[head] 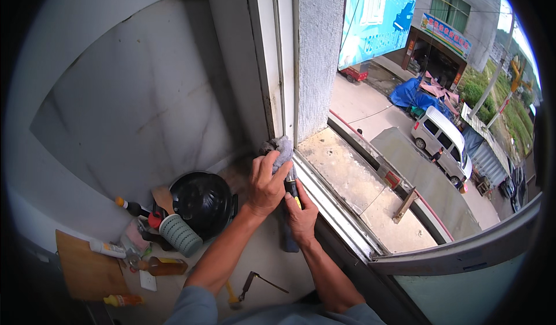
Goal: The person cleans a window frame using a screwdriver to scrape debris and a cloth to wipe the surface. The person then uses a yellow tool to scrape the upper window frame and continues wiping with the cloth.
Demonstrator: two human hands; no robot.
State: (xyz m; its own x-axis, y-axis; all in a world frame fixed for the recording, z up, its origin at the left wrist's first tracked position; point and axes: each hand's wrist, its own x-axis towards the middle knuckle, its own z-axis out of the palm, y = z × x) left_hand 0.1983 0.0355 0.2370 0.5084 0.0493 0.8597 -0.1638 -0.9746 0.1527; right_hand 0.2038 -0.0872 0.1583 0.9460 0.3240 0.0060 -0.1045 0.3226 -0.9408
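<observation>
A grey cloth [283, 150] is bunched at the lower corner of the white window frame [284, 86], where the upright meets the sill track [330, 203]. My left hand [268, 184] pinches this cloth from above. In my right hand [302, 216] is a tool with a black and yellow handle [292, 189]; its metal shaft runs up into the cloth, and its tip is hidden. A dark, long object [290, 238] lies below the right hand, partly covered by it; its kind is not clear.
A black wok lid [202, 205], a green perforated basket [181, 236], a bottle of amber liquid [167, 266] and a wooden board [87, 266] stand at the left. A yellow-headed tool [233, 298] lies near my body. The sliding sash [456, 260] is at the right; outside is a ledge [347, 173].
</observation>
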